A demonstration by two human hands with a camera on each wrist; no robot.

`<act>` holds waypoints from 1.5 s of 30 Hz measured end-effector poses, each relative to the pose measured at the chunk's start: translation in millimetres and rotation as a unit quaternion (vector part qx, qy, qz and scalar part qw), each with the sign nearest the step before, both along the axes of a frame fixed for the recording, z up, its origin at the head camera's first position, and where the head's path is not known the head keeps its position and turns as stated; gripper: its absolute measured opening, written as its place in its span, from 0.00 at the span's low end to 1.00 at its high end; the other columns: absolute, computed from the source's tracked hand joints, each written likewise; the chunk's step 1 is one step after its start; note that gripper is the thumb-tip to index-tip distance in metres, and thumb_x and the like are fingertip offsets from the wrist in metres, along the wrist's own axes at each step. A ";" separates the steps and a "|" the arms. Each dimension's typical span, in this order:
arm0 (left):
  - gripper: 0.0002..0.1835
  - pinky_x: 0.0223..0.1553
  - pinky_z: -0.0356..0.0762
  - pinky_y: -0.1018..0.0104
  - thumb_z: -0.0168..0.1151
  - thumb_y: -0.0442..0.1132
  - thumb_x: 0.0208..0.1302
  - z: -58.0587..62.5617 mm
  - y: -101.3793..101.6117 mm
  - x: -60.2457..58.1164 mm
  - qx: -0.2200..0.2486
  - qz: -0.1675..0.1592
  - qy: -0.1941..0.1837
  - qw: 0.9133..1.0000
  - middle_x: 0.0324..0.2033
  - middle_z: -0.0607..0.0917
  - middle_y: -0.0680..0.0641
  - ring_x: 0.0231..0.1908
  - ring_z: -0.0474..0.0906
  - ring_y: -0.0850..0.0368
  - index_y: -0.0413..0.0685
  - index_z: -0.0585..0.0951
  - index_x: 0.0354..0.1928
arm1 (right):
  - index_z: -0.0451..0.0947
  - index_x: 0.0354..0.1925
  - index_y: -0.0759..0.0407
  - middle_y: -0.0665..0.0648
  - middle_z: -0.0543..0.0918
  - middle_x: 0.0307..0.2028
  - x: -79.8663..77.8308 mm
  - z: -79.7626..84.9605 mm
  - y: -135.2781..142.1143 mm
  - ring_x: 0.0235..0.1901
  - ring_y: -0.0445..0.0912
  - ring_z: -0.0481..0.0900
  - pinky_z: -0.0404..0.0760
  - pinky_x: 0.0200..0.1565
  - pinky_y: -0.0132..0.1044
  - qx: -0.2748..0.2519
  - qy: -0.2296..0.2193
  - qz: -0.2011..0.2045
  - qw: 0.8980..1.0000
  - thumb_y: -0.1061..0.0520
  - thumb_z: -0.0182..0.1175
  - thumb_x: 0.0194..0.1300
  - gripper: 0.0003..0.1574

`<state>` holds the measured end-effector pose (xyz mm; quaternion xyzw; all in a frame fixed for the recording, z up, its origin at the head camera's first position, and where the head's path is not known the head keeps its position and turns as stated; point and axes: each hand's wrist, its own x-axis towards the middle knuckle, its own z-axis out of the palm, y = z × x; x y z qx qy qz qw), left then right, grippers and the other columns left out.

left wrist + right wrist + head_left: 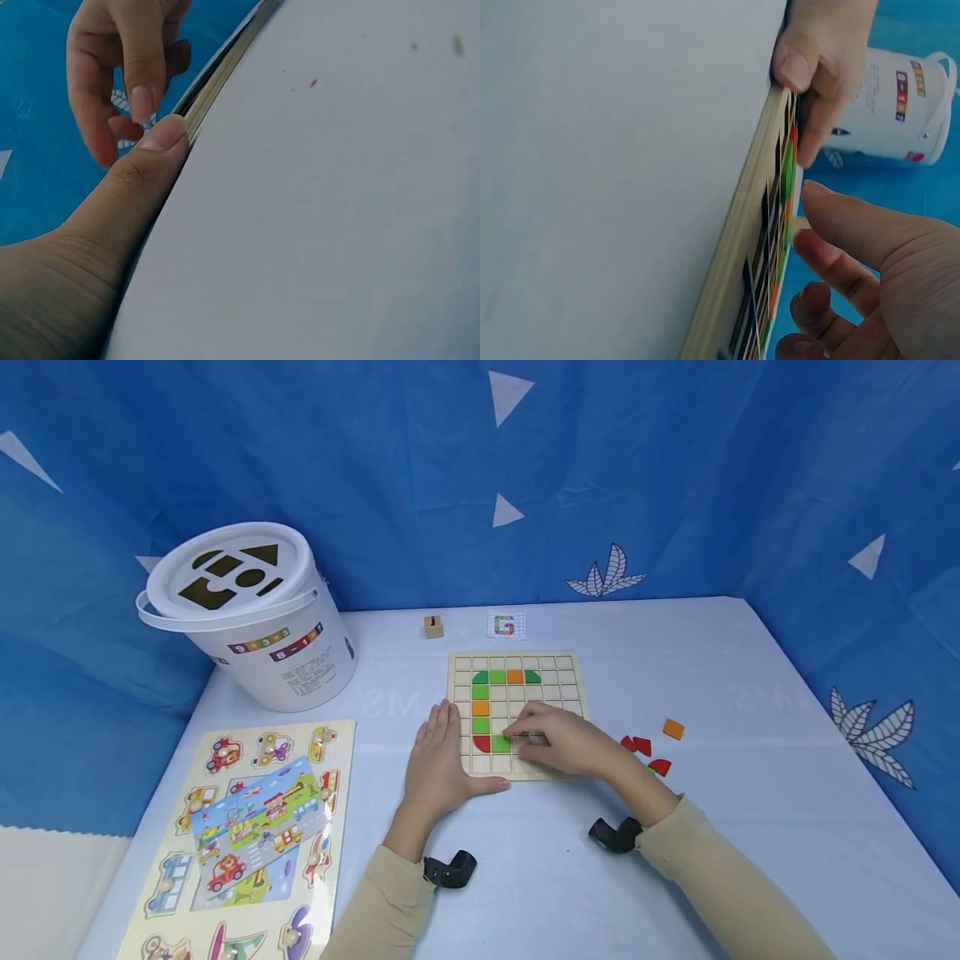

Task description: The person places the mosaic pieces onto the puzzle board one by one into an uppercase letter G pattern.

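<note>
A wooden grid board [564, 677] lies on the table, bearing a C-shaped line of coloured tiles. Green quarter-round corners and an orange square [514, 677] form its top; a red corner [482, 743] and a green square [500, 743] form its bottom. My left hand [442, 768] rests along the board's left side, fingers straight, thumb spread at the near edge. Over the lower middle of the grid is my right hand [558, 739], fingertips right at that green square. In the right wrist view, a gap shows between the right hand's thumb and bent forefinger.
Loose red tiles [642, 746] and an orange square tile [673, 728] lie right of the board. Behind it are a small wooden block [432, 627] and a pattern card [506, 625]. A white bucket [311, 660] and a vehicle puzzle board [341, 777] stand and lie left.
</note>
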<state>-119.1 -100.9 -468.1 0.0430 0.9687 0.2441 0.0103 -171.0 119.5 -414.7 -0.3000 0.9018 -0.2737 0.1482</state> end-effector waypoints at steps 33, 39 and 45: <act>0.77 0.79 0.41 0.51 0.72 0.78 0.33 -2.0 -0.1 -1.1 0.010 0.003 -0.003 1.000 0.80 0.44 0.45 0.80 0.36 0.50 0.43 0.47 0.79 | 0.76 0.58 0.63 0.69 0.76 0.52 4.6 -9.3 184.1 0.53 0.64 0.71 0.79 0.52 0.63 0.085 -0.002 -0.268 0.960 0.53 0.67 0.64 0.26; 0.77 0.79 0.41 0.51 0.72 0.78 0.33 -3.1 -0.4 -1.6 0.006 0.001 -0.003 1.000 0.80 0.44 0.44 0.80 0.35 0.50 0.43 0.46 0.79 | 0.75 0.51 0.59 0.65 0.78 0.47 0.5 -12.1 179.7 0.47 0.58 0.74 0.83 0.47 0.53 0.050 0.005 -0.265 0.963 0.57 0.66 0.64 0.18; 0.78 0.79 0.41 0.51 0.71 0.79 0.33 -3.9 -0.5 -1.6 0.003 0.001 -0.005 1.000 0.80 0.44 0.45 0.80 0.35 0.50 0.43 0.46 0.79 | 0.75 0.50 0.59 0.63 0.80 0.46 -5.2 -9.5 158.6 0.47 0.56 0.75 0.82 0.47 0.49 0.013 0.023 -0.270 0.962 0.57 0.66 0.65 0.16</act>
